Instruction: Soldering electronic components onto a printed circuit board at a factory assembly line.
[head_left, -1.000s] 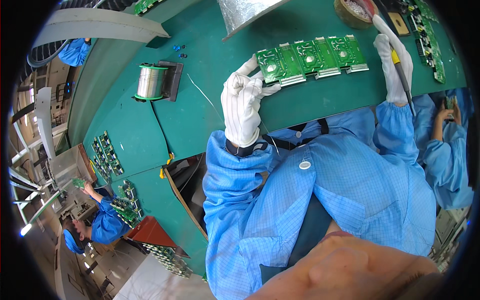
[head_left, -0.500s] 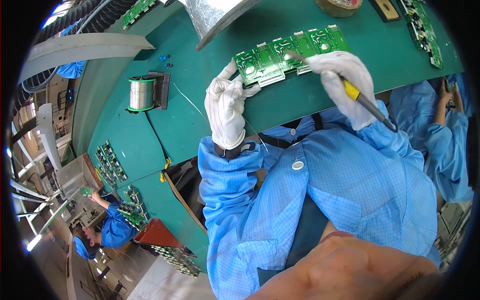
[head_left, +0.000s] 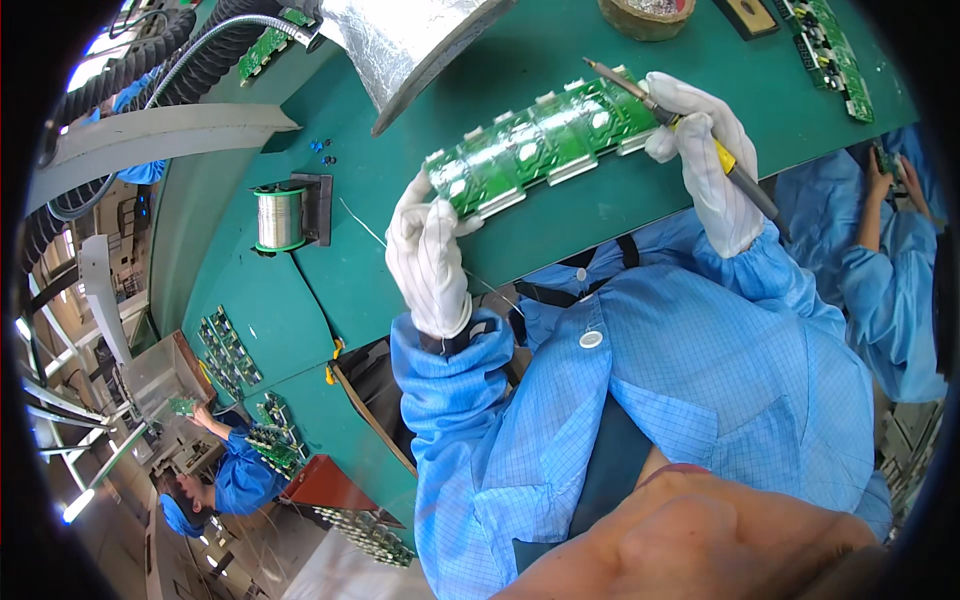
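Observation:
A long green circuit board panel (head_left: 540, 145) is held at a tilt over the green bench, its surface shining with glare. My gloved left hand (head_left: 430, 255) grips its left end. A thin solder wire (head_left: 362, 222) runs from the solder spool (head_left: 279, 220) to that hand and shows again below it. In my gloved right hand (head_left: 715, 165) is a soldering iron (head_left: 752, 190) with a yellow and grey handle. Its tip points up and left, past the panel's far edge. The fingers of this hand are also at the panel's right end; whether they pinch it is hard to see.
A foil-covered hood (head_left: 400, 45) hangs beyond the panel. At the far edge are a round container (head_left: 647, 18), a black tray (head_left: 748, 14) and another circuit board (head_left: 828, 60). Small blue parts (head_left: 320, 150) lie near the spool. Co-workers (head_left: 245, 475) sit to either side.
The iron's tip has come away from the panel's middle, and my right hand has moved to its right end. The panel has shifted left and tilted, with my left hand still on it.

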